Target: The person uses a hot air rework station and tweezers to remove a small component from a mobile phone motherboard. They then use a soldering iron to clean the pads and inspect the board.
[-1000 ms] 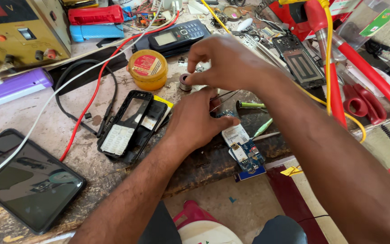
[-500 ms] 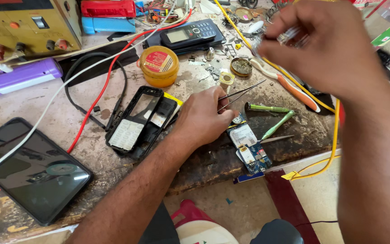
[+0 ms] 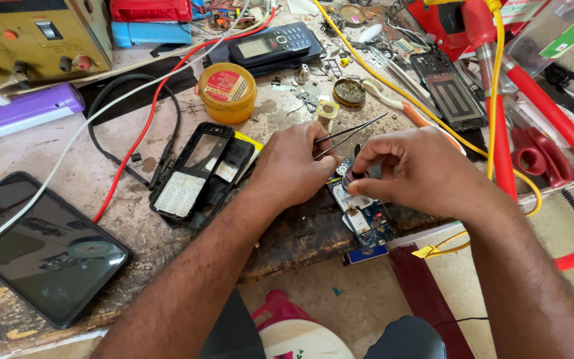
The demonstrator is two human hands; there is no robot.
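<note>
Two sets of fingers pinching: left (image 3: 291,164) on tweezers (image 3: 352,131), right (image 3: 414,171) on small dark cylinder (image 3: 350,179).

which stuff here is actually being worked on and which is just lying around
In hand:
left hand holding tweezers
right hand pinching a small round part
blue circuit board beneath both hands

Lying about:
yellow round tin
open phone housing
dark tablet
red scissors
</note>
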